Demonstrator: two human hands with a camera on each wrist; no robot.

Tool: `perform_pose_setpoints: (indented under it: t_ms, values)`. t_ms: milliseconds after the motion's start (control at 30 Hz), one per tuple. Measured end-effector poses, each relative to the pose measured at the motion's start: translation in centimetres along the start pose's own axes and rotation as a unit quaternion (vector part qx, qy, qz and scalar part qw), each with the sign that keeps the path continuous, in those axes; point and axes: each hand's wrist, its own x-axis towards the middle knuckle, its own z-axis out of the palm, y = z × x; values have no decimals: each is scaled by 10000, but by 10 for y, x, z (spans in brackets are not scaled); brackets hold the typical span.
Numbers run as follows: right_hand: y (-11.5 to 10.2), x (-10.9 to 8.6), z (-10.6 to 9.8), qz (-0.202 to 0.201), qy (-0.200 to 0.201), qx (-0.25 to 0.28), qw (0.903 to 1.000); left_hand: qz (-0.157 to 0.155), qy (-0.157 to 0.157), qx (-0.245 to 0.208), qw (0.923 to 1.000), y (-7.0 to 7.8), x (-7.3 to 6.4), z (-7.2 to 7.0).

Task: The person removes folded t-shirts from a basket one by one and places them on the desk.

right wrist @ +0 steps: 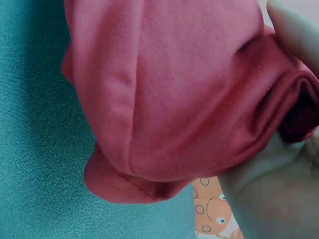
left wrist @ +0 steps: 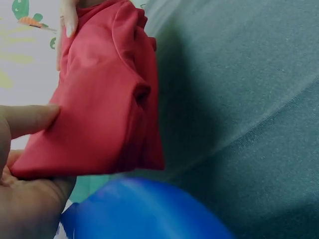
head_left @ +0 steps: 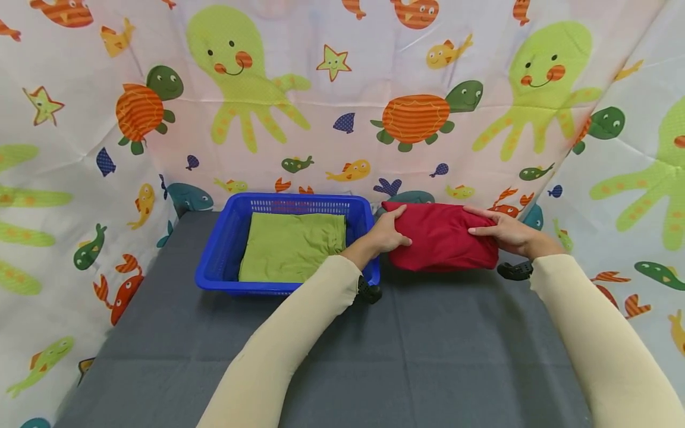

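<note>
A folded red cloth, perhaps a garment (head_left: 439, 238), is held between both hands just right of the basket, raised over the grey table. My left hand (head_left: 383, 233) grips its left end, thumb on top and fingers underneath, as the left wrist view shows. At the other end my right hand (head_left: 505, 230) pinches the cloth, with the thumb over its upper face and the other fingers below. Several folded layers show along the cloth's edge in the left wrist view. A folded green cloth (head_left: 293, 246) lies flat inside the blue basket (head_left: 216, 270).
The blue basket's right wall stands close beside my left wrist. Grey fabric covers the table (head_left: 407, 345). A white curtain (head_left: 342, 89) printed with sea animals hangs behind and along both sides.
</note>
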Motion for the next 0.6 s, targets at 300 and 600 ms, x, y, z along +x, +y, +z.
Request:
perform_pose_setpoints:
  t_ms: [300, 600]
  values:
    - [8, 6, 2, 137, 158, -158, 9997, -138, 170, 171, 9996, -2, 5, 9]
    - [12, 14, 7, 109, 313, -283, 9991, -309, 109, -47, 9995, -2, 11, 9]
